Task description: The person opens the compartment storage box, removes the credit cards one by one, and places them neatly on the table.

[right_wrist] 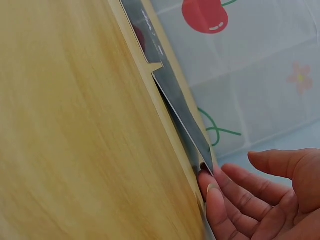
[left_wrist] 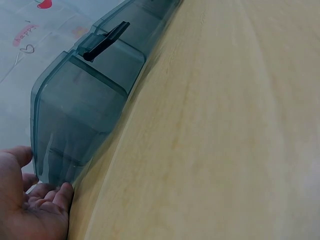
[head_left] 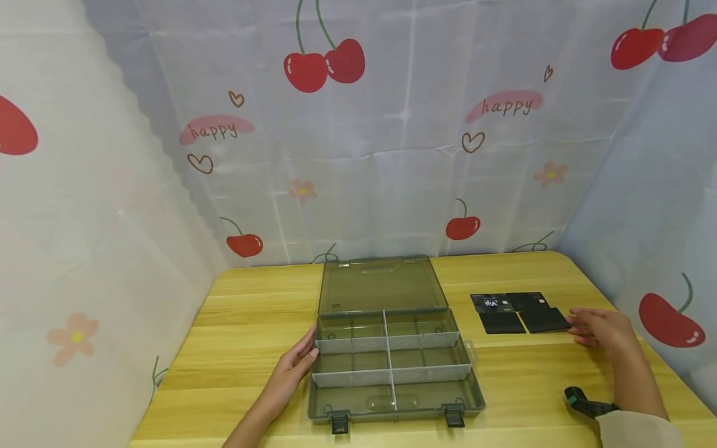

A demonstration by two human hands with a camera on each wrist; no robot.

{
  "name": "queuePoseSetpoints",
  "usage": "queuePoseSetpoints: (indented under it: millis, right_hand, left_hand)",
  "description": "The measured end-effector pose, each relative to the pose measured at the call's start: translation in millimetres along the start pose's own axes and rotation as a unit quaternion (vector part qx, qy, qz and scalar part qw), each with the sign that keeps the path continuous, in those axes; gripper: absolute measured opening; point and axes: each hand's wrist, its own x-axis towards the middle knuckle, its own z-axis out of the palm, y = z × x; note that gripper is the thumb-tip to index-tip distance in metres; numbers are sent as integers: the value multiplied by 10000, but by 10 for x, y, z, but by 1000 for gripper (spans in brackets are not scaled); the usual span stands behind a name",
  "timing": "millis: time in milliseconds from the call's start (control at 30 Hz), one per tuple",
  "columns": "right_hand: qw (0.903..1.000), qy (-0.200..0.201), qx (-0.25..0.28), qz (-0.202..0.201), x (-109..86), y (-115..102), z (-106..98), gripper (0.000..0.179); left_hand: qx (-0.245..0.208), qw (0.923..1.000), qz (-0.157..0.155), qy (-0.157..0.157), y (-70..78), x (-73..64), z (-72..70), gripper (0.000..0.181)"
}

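A translucent grey-green divided case (head_left: 358,413) lies with its lid (head_left: 381,286) folded back. My left hand (head_left: 294,367) rests on the left side of the case; in the left wrist view, the left hand's fingers (left_wrist: 62,197) touch the lower corner of the case (left_wrist: 75,115). At the right, several dark cards lie in two rows, one a VIP card (head_left: 484,301). My right hand (head_left: 605,330) touches the outer end of the near right black card (head_left: 543,320). In the right wrist view, fingertips are under this card's (right_wrist: 182,117) raised end, with the thumb apart from it.
Pale dividers (head_left: 358,343) split the case into several compartments, and two dark latches (head_left: 339,423) hang at its front. A black strap piece (head_left: 585,404) sits at the right wrist. The wooden table (head_left: 252,323) meets a cherry-print curtain (head_left: 381,174) at the back and sides.
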Motion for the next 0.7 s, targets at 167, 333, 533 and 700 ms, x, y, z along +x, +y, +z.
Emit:
queuePoseSetpoints:
  millis: [167,333,533,700]
  right_hand:
    - [10000,-11,-38,9,-9,-10,11,59]
    - [9999,-70,-82,-12,-20,-15,11,60]
    - [9994,-282,-111,-144,-21,-14,-4,60]
    - [9992,-341,-70,-179,-10,-9,-9,61]
  left_hand:
    - [-8,10000,-7,-17,-4,2,-2,61]
    - [-28,10000,-29,-12,-4,4,0,62]
    - [-54,10000,-47,-35,-5,2,1,62]
    - [-63,10000,-6,-54,-14,10,-5,63]
